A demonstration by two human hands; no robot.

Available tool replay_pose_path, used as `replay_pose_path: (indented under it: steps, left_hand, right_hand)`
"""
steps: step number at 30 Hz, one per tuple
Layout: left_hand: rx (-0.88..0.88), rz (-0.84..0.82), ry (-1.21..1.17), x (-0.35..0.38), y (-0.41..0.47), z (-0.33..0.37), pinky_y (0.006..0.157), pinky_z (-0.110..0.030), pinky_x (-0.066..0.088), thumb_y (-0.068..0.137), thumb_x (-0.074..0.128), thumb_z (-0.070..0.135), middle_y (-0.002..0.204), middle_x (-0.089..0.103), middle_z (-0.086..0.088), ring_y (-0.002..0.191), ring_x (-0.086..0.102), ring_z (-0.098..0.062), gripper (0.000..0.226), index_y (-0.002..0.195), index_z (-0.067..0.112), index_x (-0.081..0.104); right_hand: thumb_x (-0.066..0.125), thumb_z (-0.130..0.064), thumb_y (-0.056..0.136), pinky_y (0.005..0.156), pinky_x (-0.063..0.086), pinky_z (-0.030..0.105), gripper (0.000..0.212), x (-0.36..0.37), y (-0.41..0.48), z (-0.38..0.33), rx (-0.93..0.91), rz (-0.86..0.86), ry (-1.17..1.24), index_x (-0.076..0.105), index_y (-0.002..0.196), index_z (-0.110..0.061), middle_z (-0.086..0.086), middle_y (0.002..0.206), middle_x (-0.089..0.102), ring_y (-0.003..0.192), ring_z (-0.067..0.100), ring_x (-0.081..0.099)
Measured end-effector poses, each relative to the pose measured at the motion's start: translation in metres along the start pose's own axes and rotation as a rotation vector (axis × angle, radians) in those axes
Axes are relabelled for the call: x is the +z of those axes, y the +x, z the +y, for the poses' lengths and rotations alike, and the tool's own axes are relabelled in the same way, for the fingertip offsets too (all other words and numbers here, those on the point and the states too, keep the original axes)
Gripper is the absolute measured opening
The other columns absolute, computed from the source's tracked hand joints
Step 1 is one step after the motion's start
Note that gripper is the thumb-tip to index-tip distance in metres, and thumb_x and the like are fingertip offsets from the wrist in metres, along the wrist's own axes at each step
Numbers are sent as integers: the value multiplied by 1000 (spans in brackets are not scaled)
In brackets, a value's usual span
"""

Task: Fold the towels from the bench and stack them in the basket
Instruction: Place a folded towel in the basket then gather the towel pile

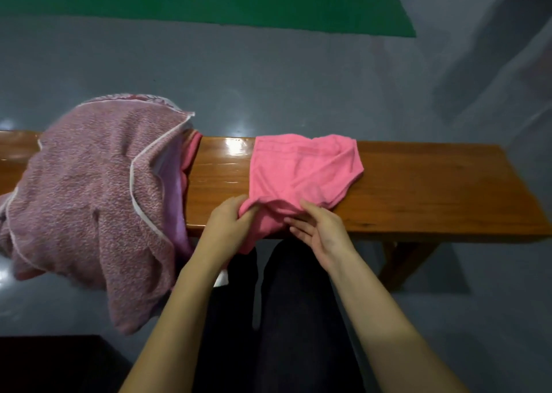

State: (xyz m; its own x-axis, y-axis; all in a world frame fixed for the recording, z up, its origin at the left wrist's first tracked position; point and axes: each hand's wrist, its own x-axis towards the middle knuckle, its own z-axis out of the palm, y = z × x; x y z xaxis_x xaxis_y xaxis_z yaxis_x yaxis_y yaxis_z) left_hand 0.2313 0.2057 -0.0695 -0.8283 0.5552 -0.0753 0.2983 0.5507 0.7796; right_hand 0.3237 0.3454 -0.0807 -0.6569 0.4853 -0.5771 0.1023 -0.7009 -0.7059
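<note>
On the left end of the bench [418,189] a heap of mottled towels [89,183] lay draped over the near edge, not yet folded. Toward the middle, my left hand [230,222] pinched the near corner of the pink towel [298,168], fingers curled into the cloth. That towel lay rumpled across the bench, its near edge hanging off. Just to the right, my right hand [316,231] hovered palm-up, fingers spread and holding nothing. I judged the fold would go best if that hand took the opposite corner and pulled the edge taut first. No basket showed.
</note>
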Motion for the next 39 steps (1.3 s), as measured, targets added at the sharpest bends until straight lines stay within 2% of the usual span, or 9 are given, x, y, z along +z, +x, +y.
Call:
replay_pose_path:
  steps: [7,10,13,19,25,28,31,35,39]
  left_hand:
    - [119,56,-42,4,-11,10,67,-31,41,90,62,19,69,63,4,66,52,-8,15,75,16,62]
    - [112,49,-63,-1,-30,3,61,-25,32,94,56,21,60,52,11,62,45,-3,31,66,27,46]
    - [156,19,-92,-14,-46,-3,60,-16,36,94,56,19,59,55,15,61,48,3,30,68,29,47]
    - [266,48,-9,-45,-61,-18,67,-6,37,86,63,5,76,62,11,71,53,7,9,86,14,64]
    - [113,278,90,-64,-68,-53,76,-30,47,78,61,0,85,68,-1,79,62,-18,18,91,12,65]
    - [60,355,33,-75,-68,-60,68,-19,42,82,61,2,73,64,5,70,56,-7,16,84,18,64]
    - [65,261,-149,-81,-66,-54,67,-6,39,88,62,8,67,64,19,67,55,8,22,77,27,63]
    - [96,178,-270,-69,-68,-40,65,-23,37,94,53,23,62,54,15,62,46,6,23,71,22,54]
    - [169,-67,-381,-47,-74,-19,89,-26,46,77,61,47,102,62,15,97,58,-3,35,109,34,57]
  right_hand:
    - [60,-5,90,62,55,23,10,8,-28,11,-174,-10,-9,56,99,-7,11,88,66,73,18,66]
    - [69,-4,83,86,50,20,45,12,-40,22,-589,173,-522,46,120,-15,10,123,51,104,14,57]
    - [68,-10,85,109,31,24,47,25,-51,29,-786,-88,-925,54,129,-18,-4,132,50,129,9,42]
    - [66,-18,87,72,46,23,8,43,-58,48,-667,-140,-900,67,80,-21,-6,75,66,74,4,58]
    - [66,-17,88,65,40,7,9,33,-60,49,-782,91,-790,61,82,-18,-14,73,60,70,-11,54]
    - [66,-16,88,64,39,6,8,23,-59,44,-779,138,-763,61,81,-15,-13,73,59,68,-12,53]
    - [68,-15,86,66,41,9,15,21,-59,46,-740,102,-695,61,76,-23,-13,70,61,66,-9,53]
    - [70,-10,84,72,44,16,19,32,-66,50,-683,-58,-579,64,76,-25,-12,72,63,72,-2,55]
    - [65,-2,86,69,45,16,20,49,-78,53,-637,-273,-525,65,78,-21,-11,69,66,71,0,57]
